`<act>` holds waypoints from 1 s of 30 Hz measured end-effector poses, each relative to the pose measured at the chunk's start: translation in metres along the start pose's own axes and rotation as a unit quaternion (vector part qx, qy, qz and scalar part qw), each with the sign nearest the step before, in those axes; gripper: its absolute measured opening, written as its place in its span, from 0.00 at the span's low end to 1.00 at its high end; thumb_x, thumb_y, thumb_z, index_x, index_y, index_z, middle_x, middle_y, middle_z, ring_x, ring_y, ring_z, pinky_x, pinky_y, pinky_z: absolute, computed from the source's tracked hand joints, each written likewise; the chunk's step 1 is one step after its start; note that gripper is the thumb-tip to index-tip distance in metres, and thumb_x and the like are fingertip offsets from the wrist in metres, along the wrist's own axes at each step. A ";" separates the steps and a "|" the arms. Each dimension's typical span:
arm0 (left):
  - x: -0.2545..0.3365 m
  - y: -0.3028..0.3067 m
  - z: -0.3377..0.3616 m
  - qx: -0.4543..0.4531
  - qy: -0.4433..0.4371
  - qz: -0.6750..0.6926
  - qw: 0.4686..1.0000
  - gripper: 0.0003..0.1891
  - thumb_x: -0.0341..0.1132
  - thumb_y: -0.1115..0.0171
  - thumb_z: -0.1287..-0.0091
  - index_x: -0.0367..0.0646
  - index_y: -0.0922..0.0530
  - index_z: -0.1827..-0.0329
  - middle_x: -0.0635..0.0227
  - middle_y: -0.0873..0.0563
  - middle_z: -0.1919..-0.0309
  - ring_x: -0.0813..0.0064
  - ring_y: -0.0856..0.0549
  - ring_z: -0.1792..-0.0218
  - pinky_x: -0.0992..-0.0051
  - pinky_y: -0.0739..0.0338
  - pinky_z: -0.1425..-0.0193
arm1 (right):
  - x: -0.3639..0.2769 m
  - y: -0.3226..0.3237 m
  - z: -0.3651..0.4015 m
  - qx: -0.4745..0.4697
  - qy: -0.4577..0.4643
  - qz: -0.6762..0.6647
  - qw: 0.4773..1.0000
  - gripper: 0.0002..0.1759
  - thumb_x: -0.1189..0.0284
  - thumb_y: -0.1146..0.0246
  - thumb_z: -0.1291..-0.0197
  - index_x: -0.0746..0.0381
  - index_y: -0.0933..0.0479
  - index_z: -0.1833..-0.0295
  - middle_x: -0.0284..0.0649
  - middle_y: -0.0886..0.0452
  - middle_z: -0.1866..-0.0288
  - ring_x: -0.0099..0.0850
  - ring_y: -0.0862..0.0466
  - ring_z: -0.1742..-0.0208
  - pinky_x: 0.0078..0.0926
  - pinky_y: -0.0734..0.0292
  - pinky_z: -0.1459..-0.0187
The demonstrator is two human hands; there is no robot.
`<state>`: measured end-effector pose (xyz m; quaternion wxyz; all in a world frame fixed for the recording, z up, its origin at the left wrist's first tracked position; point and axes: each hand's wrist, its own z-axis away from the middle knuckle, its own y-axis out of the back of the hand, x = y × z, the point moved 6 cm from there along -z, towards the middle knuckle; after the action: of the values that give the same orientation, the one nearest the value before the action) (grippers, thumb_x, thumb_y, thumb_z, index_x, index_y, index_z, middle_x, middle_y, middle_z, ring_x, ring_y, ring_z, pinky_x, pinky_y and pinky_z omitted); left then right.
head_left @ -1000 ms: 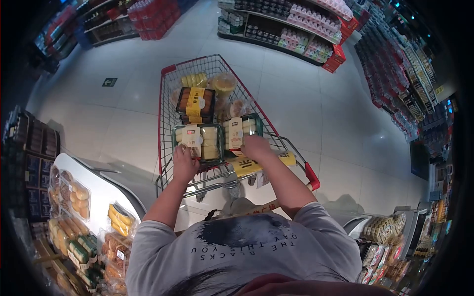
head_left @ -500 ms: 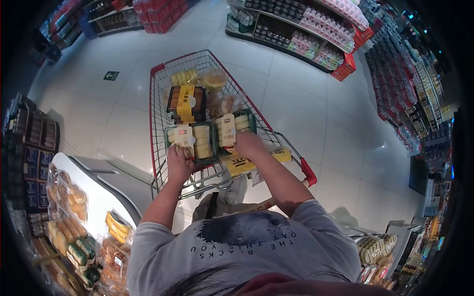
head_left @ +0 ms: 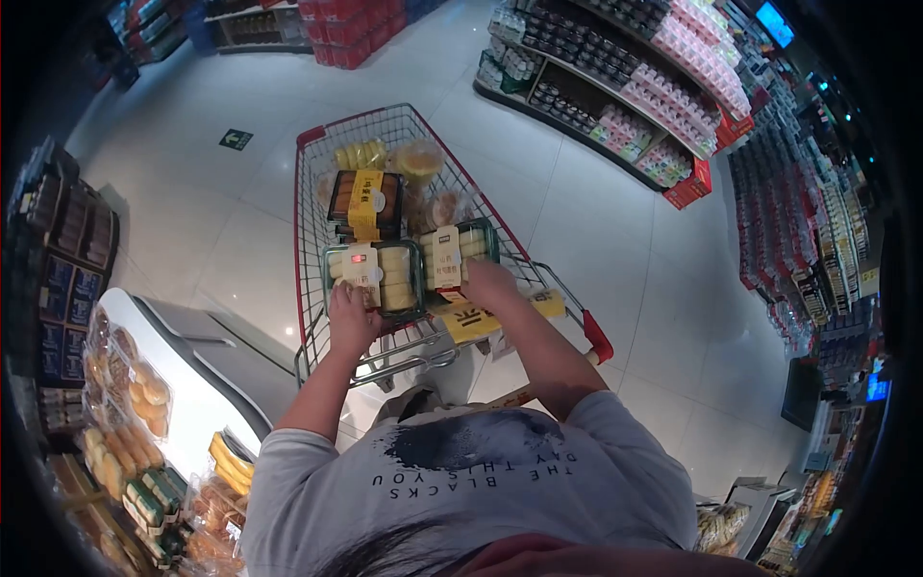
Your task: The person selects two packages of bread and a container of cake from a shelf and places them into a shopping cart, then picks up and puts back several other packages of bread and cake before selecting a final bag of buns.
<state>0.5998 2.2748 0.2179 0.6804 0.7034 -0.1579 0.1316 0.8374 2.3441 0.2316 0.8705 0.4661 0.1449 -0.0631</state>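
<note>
A wire shopping cart [head_left: 452,135] with red corners stands in front of me and holds packaged bread. My left hand [head_left: 351,313] grips the near edge of a tray of pale rolls [head_left: 395,274] with a paper band. At the right, my right hand [head_left: 489,286] is closed on the near right corner of a second tray of rolls [head_left: 445,252]. Beyond the left tray lies a box of brown cakes [head_left: 365,204] with a yellow band. Bagged yellow bread [head_left: 360,155], a round cake [head_left: 419,159] and another bagged item [head_left: 444,209] lie farther in.
A white display stand [head_left: 183,370] with bagged bread is at the lower left. Shelves of cans and cartons [head_left: 596,87] stand ahead on the right, with red stacked packs [head_left: 351,34] at the far left. A yellow sign [head_left: 500,317] hangs at the cart's handle.
The shelves and floor sign have shifted slightly to the right in view. Both hands stay on the same two trays, which sit almost where they were in the cart.
</note>
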 end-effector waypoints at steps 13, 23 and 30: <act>-0.058 0.004 -0.126 -0.028 0.097 -0.050 0.994 0.25 0.33 0.38 0.54 0.34 0.33 0.52 0.43 0.35 0.44 0.44 0.38 0.40 0.56 0.39 0.37 | -0.030 0.055 -0.130 0.014 0.042 0.025 0.999 0.17 0.64 0.42 0.49 0.59 0.24 0.54 0.47 0.21 0.59 0.43 0.21 0.57 0.39 0.26 0.55; -0.118 0.005 -0.193 -0.022 0.127 -0.066 0.989 0.23 0.34 0.37 0.55 0.36 0.31 0.55 0.50 0.31 0.53 0.53 0.30 0.52 0.61 0.33 0.46 | -0.086 0.079 -0.218 0.017 0.053 0.063 0.996 0.13 0.69 0.44 0.48 0.60 0.22 0.58 0.48 0.21 0.60 0.42 0.20 0.57 0.36 0.25 0.55; -0.167 0.010 -0.236 0.003 0.165 -0.060 0.984 0.19 0.33 0.39 0.54 0.37 0.31 0.59 0.53 0.30 0.60 0.56 0.29 0.57 0.62 0.32 0.50 | -0.125 0.078 -0.298 0.005 0.077 0.064 0.995 0.14 0.65 0.41 0.50 0.60 0.21 0.60 0.49 0.23 0.59 0.43 0.21 0.56 0.38 0.25 0.56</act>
<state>0.4495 2.5174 0.1693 0.7018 0.6820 -0.0006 0.2059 0.6801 2.6315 0.1761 0.8568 0.4822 0.1808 0.0278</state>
